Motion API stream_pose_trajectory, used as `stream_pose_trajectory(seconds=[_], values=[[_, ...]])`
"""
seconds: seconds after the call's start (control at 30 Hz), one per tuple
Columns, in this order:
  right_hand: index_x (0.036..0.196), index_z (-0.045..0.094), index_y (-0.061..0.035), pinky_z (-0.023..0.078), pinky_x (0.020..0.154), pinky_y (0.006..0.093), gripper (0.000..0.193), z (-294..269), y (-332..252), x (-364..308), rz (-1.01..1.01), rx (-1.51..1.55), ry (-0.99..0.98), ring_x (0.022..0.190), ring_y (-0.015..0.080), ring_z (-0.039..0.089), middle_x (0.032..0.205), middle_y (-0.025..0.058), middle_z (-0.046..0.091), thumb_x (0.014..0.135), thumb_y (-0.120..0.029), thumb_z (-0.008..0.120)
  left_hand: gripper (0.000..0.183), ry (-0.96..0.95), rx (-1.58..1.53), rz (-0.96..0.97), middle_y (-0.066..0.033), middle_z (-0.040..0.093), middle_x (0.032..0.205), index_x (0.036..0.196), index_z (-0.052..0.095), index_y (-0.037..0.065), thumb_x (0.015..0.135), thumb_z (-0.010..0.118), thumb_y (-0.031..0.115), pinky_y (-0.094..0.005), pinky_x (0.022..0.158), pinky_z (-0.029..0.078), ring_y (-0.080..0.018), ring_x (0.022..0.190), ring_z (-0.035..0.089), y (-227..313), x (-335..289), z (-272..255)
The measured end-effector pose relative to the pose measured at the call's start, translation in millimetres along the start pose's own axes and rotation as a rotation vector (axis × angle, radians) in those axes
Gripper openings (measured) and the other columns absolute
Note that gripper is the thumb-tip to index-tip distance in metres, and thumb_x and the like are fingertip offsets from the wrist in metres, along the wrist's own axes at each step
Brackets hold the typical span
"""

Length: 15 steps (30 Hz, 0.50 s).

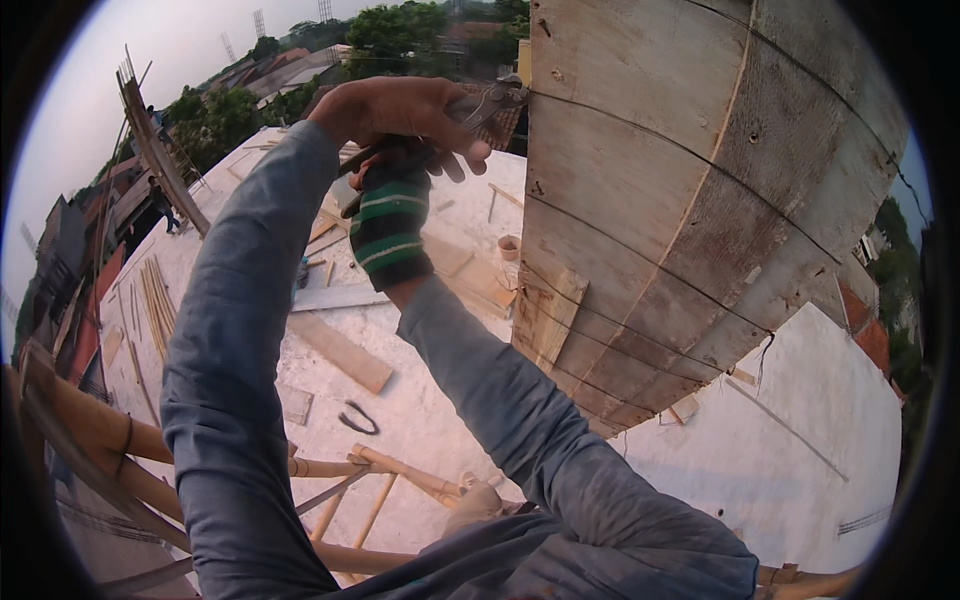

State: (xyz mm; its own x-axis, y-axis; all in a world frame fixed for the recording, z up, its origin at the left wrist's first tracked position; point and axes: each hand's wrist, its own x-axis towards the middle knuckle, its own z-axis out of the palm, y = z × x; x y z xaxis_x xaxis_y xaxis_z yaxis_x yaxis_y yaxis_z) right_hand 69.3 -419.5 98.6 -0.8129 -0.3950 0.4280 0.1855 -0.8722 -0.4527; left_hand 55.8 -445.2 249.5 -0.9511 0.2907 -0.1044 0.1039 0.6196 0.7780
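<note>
My left hand (405,108), bare, reaches up at the top centre and is closed over metal pincers (492,100). Just below it, my right hand (391,222) wears a green and black striped knit glove. It is closed round the handles of the same tool, its fingers partly hidden by the left hand. The pincers' jaws touch the left edge of a tall wooden plank form (640,200), where a dark tie wire (625,122) wraps round the boards. Whether the jaws grip the wire cannot be made out.
Bamboo scaffold poles (410,474) cross below me, with a foot (478,502) beside them. On the pale slab (330,440) far below lie loose planks (342,352), a bucket (509,246) and a black curved object (358,418). A distant person (161,205) stands left.
</note>
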Motion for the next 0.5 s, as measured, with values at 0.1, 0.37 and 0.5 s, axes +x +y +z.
stream_pose_trajectory(seconds=[0.1, 0.37, 0.5], values=[[0.092, 0.06, -0.0051, 0.05, 0.071, 0.0306, 0.01, -15, -3, 6, -0.051, 0.015, -0.107, 0.078, 0.0162, 0.061, 0.086, 0.0036, 0.063, 0.086, -0.001, 0.066, 0.037, -0.015, 0.103, -0.113, -0.0082, 0.073, 0.085, 0.106, 0.064, 0.0, 0.087, 0.083, 0.026, -0.0309, 0.064, 0.056, -0.0135, 0.069, 0.069, 4, 9, -2], [0.124, 0.056, -0.0043, 0.048, 0.092, 0.0318, 0.035, -37, -2, 13, -0.083, -0.279, -0.194, 0.103, 0.0151, 0.058, 0.118, 0.0049, 0.061, 0.09, -0.005, 0.065, 0.025, 0.864, 0.966, 0.369, -0.0112, 0.072, 0.077, 0.115, 0.07, 0.012, 0.091, 0.07, 0.018, -0.04, 0.059, 0.054, -0.029, 0.065, 0.069, -21, 15, 24], [0.142, 0.051, -0.0072, 0.042, 0.111, 0.0368, 0.046, -52, -32, 6, -0.08, -0.062, 0.026, 0.13, 0.0179, 0.052, 0.14, 0.0061, 0.054, 0.098, -0.017, 0.062, 0.021, 0.914, 1.042, 0.134, -0.009, 0.073, 0.09, 0.111, 0.065, 0.012, 0.091, 0.069, 0.016, -0.0434, 0.063, 0.054, -0.0287, 0.078, 0.072, -32, 23, 34]])
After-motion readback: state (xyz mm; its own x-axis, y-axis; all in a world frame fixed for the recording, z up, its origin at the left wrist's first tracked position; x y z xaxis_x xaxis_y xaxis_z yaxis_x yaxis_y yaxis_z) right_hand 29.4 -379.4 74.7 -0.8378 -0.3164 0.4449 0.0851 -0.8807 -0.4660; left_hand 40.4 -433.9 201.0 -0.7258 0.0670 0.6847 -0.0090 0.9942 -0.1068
